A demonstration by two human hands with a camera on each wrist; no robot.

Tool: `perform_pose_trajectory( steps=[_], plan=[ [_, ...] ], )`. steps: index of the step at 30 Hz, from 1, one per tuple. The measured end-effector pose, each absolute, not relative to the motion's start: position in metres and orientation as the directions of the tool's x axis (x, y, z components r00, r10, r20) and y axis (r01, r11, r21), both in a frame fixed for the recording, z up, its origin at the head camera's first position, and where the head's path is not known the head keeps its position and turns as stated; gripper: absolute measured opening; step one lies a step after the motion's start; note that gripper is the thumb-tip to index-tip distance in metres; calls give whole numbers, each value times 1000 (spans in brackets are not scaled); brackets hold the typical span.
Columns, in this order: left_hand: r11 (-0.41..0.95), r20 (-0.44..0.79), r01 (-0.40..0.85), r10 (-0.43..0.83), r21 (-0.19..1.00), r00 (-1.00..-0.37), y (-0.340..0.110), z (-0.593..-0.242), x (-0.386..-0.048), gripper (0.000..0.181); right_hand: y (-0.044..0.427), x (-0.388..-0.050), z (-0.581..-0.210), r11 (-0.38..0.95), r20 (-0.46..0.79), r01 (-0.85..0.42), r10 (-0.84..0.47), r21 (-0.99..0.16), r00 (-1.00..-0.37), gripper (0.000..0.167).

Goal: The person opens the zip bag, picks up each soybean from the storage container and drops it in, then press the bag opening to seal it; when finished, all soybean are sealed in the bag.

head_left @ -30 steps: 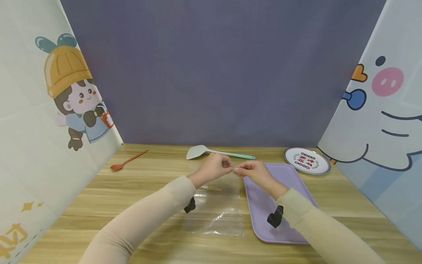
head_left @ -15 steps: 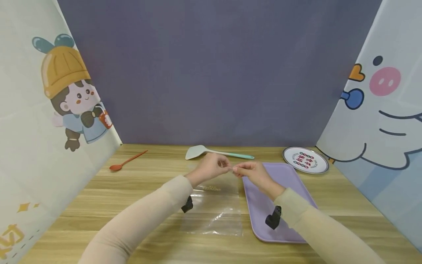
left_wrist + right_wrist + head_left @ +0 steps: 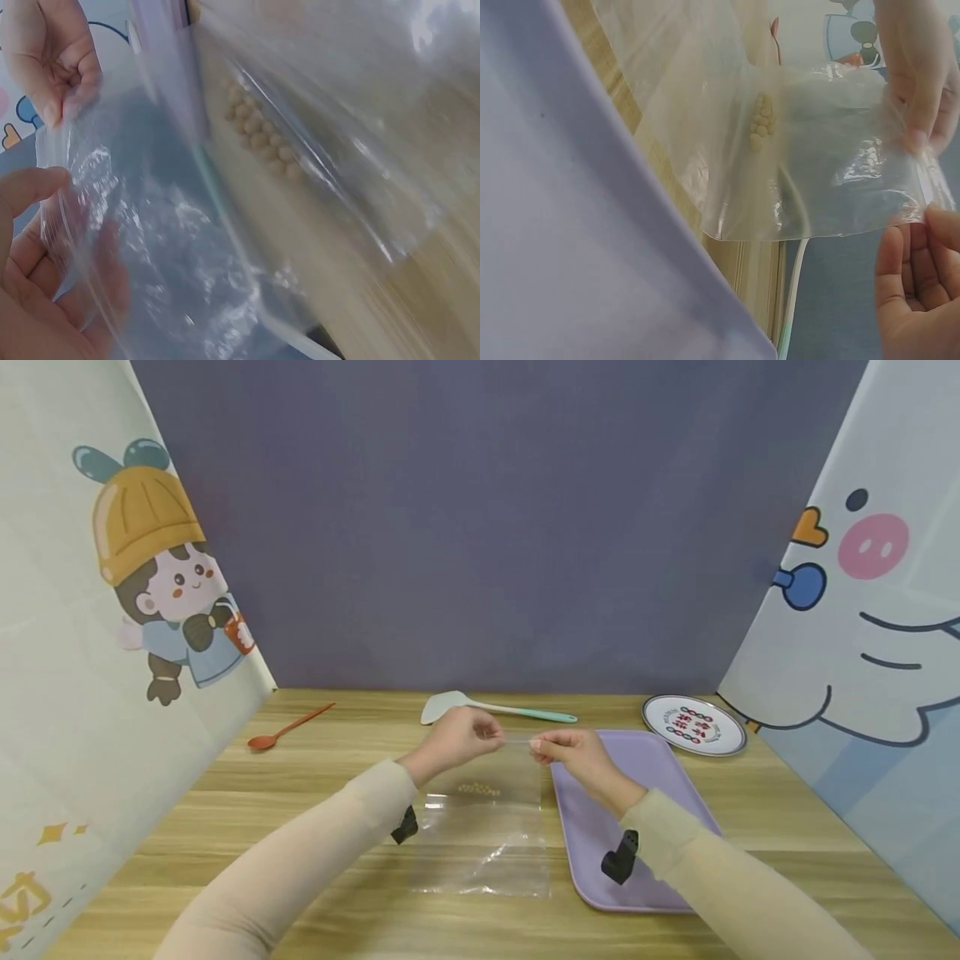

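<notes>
A clear plastic bag (image 3: pixel 487 852) lies partly on the wooden table, its top edge lifted between both hands. Inside it sits a small cluster of round beige beans (image 3: pixel 262 139), their exact kind unclear. My left hand (image 3: pixel 461 739) pinches the top edge near its left part, thumb on one side and fingers behind. At the right corner of that edge, my right hand (image 3: pixel 576 758) pinches the film between thumb and fingers. A short stretch of the edge runs taut between the two hands. Both wrist views show the bag's upper part raised off the table.
Right of the bag lies a purple tray (image 3: pixel 645 768), under the right forearm. A white spatula (image 3: pixel 446 703) with a turquoise handle lies behind the hands. An orange spoon (image 3: pixel 264 742) is at the left, a patterned plate (image 3: pixel 693 725) at the back right.
My left hand has slid leftward along the bag's top edge, widening the gap between the hands. The right hand has stayed almost in place, still pinching the corner.
</notes>
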State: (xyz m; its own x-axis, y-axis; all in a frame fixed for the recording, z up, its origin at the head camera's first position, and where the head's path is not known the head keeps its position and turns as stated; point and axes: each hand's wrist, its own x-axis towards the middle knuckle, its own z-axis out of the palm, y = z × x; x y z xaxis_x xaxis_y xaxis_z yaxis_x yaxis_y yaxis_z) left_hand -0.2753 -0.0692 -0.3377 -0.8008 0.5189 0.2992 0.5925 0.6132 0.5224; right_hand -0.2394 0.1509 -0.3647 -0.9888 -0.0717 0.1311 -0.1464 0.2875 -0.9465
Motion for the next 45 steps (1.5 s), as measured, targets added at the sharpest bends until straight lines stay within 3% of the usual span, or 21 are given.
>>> perform_pose_trajectory(
  steps=[33, 41, 45],
  plan=[
    [641, 330, 539, 427, 547, -842, -159, -342, -274, 6, 153, -241, -369, 218, 102, -108, -41, -970, -994, 29],
    [637, 304, 504, 404, 583, -863, -170, -344, -272, 7, 152, -239, -369, 227, 96, -103, -39, -968, -995, 29],
    [588, 280, 472, 391, 656, -877, -174, -347, -272, 6, 150, -239, -366, 242, 94, -109, -74, -964, -993, 31]
  ],
)
